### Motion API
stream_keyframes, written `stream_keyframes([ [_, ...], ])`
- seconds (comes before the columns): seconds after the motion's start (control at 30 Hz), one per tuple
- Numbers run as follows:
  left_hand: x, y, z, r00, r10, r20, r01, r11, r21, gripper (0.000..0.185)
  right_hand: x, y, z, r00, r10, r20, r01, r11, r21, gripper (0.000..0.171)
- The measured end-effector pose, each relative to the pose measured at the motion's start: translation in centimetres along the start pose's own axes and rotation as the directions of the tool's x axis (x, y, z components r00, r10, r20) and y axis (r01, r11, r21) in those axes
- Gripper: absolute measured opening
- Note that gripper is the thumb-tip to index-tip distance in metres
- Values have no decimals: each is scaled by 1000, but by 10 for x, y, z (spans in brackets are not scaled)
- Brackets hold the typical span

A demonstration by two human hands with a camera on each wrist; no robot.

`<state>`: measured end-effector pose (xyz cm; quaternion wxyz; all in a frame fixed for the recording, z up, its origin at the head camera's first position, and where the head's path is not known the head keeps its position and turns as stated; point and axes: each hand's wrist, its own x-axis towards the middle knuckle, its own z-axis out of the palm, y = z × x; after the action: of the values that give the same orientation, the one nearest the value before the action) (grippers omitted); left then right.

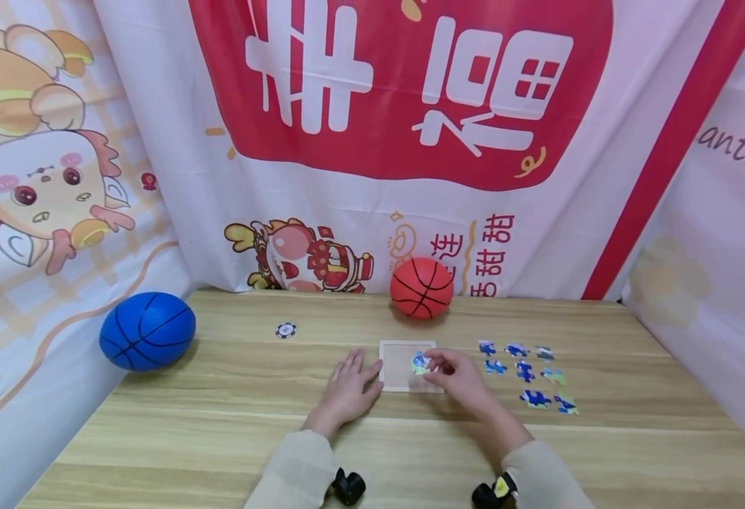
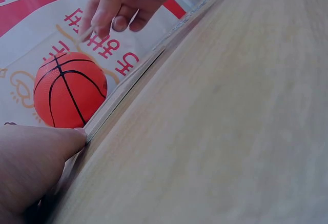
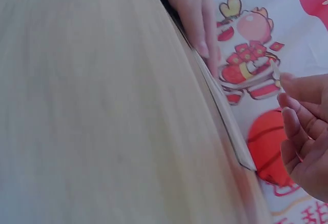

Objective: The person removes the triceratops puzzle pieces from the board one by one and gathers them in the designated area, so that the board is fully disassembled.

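A puzzle piece (image 1: 420,362) in blue and light green is pinched between the thumb and fingers of my right hand (image 1: 464,385). It hangs above the right half of a shallow square puzzle tray (image 1: 398,366) with a pale rim. In the right wrist view the piece (image 3: 275,72) appears edge-on, raised off the tray. My left hand (image 1: 350,389) lies on the table with its fingers extended, thumb and fingertips touching the tray's left edge. Several loose puzzle pieces (image 1: 525,371), mostly blue, lie in rough rows to the right of my right hand.
Behind the tray a red mini basketball (image 1: 422,288) stands near the back curtain. A blue ball (image 1: 148,331) sits at the table's left edge. One round black-and-white chip (image 1: 286,330) lies back left on the wooden table (image 1: 232,396). Printed curtains hang on three sides.
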<state>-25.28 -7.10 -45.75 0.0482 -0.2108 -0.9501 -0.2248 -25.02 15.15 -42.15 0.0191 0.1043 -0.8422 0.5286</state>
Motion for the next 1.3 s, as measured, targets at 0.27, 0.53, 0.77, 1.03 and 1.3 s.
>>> stream_keyframes([
  [0.27, 0, -1, 2, 1000, 5, -5, -5, 1000, 4, 45, -14, 6, -39, 999, 29, -18, -30, 998, -52, 32],
  [0.53, 0, 0, 2, 1000, 16, -7, -16, 1000, 5, 45, -34, 24, -81, 995, -37, -88, 22, 985, -170, 33],
  [0.77, 0, 0, 2, 1000, -6, 4, 6, 1000, -7, 45, -44, 37, -104, 992, -88, -92, 71, 982, -173, 36],
  [1.03, 0, 0, -1, 1000, 5, -1, -5, 1000, -8, 44, -48, 58, -111, 995, -46, -89, 26, 977, -214, 36],
  [1.3, 0, 0, 0, 1000, -2, 2, 2, 1000, -5, 45, -51, 73, -108, 996, -40, -74, 23, 977, -214, 35],
])
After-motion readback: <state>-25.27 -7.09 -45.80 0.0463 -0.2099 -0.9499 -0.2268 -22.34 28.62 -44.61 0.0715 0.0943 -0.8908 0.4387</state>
